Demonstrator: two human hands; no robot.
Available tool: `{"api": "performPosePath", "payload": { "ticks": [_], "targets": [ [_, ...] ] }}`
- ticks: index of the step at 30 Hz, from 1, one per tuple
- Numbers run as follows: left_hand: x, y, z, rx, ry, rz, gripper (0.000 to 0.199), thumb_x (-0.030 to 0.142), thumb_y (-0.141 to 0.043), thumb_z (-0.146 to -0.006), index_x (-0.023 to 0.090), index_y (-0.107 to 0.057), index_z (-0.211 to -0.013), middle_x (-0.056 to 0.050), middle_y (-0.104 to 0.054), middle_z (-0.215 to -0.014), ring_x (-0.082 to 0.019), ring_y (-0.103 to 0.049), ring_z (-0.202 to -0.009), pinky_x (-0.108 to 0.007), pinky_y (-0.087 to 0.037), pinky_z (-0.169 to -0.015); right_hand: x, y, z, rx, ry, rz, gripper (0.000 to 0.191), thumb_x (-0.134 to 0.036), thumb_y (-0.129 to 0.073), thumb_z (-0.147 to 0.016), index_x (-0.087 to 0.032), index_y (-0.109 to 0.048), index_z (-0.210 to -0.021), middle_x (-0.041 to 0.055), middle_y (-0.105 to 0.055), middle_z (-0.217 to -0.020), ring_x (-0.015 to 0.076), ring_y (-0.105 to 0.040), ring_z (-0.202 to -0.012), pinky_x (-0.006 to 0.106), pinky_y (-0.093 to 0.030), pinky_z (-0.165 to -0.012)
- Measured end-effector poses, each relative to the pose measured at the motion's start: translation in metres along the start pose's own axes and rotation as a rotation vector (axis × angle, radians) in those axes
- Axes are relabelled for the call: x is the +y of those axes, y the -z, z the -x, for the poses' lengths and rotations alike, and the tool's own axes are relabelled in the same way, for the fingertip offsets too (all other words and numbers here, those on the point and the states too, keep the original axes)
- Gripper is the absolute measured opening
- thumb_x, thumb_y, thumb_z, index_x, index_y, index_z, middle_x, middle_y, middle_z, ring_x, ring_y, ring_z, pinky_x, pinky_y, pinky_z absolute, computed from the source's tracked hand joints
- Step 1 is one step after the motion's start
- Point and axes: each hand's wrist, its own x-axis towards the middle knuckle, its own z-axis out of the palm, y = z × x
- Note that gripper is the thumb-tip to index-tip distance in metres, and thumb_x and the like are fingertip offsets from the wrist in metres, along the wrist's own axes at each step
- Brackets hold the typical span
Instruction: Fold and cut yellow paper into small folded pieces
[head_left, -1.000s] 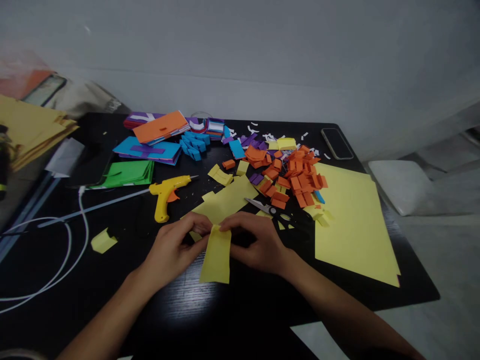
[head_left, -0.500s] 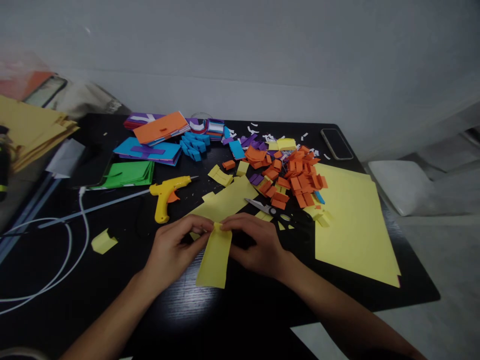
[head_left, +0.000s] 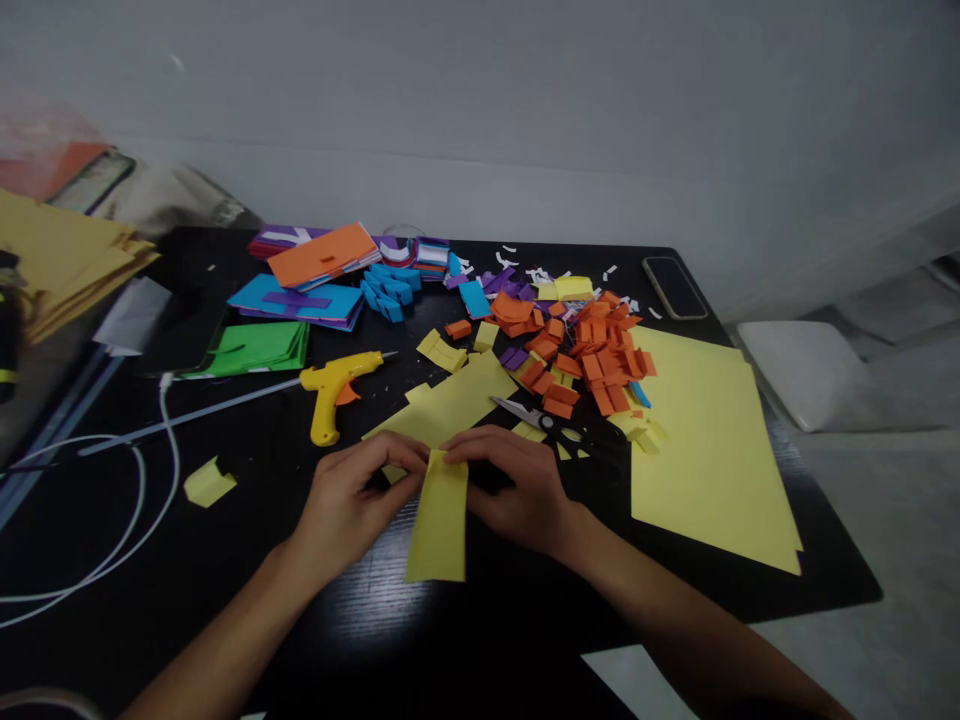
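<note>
In the head view, the left hand (head_left: 360,495) and right hand (head_left: 517,490) pinch the upper end of a yellow paper strip (head_left: 439,520) between thumbs and index fingers. The strip lies between the hands, its long axis running from the fingertips toward the wearer, its wider free end nearest the body. The pinched edge is partly covered by fingers; the other fingers curl under, hard to make out. Beyond the fingertips lie scissors (head_left: 545,421), handles lost against the black table (head_left: 525,620).
</note>
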Motion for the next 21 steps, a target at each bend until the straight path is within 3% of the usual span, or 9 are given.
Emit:
{"api": "performPosePath", "payload": {
  "ticks": [5,8,16,21],
  "targets": [
    [0.0027,0.0027,-0.0036,-0.031,-0.111,-0.064,0.015,0.020,-0.067,-0.095,0.023,-0.071,-0.109,-0.004,-0.079,-0.100,-0.018,-0.076,-0.085,-0.028,-0.062,-0.078,0.0005,0.0010,-0.0010,-0.004,0.001,-0.021,0.016,-0.015,-0.072,-0.088,-0.023,-0.072,-0.102,0.0075,-0.080,-0.101,0.0201,-0.077,-0.094,0.034,-0.064,-0.085],
    [0.0050,0.0044,-0.0060,-0.039,-0.178,-0.074,0.015,0.017,-0.065,-0.096,0.023,-0.072,-0.109,-0.004,-0.080,-0.100,-0.018,-0.076,-0.086,-0.027,-0.062,-0.078,0.0010,0.0010,-0.0020,0.000,-0.052,-0.080,0.014,-0.017,-0.074,-0.087,-0.023,-0.073,-0.099,0.0074,-0.080,-0.099,0.0201,-0.077,-0.092,0.034,-0.063,-0.084],
    [0.0094,0.0068,-0.0070,-0.016,-0.142,-0.051,0.015,0.016,-0.071,-0.089,0.023,-0.072,-0.103,0.000,-0.079,-0.090,-0.014,-0.074,-0.071,-0.022,-0.061,-0.069,0.0039,-0.0020,0.0002,0.005,-0.237,-0.276,0.015,-0.022,-0.080,-0.083,-0.022,-0.075,-0.096,0.0071,-0.079,-0.097,0.0199,-0.077,-0.087,0.031,-0.063,-0.077],
    [0.0089,0.0064,-0.0058,-0.029,-0.119,-0.068,0.015,0.018,-0.071,-0.090,0.023,-0.072,-0.104,0.000,-0.080,-0.091,-0.014,-0.074,-0.071,-0.022,-0.061,-0.069,0.0012,0.0006,-0.0018,-0.021,-0.188,-0.216,0.014,-0.018,-0.077,-0.083,-0.022,-0.074,-0.096,0.0070,-0.079,-0.097,0.0196,-0.076,-0.086,0.030,-0.062,-0.075]
  ]
}}
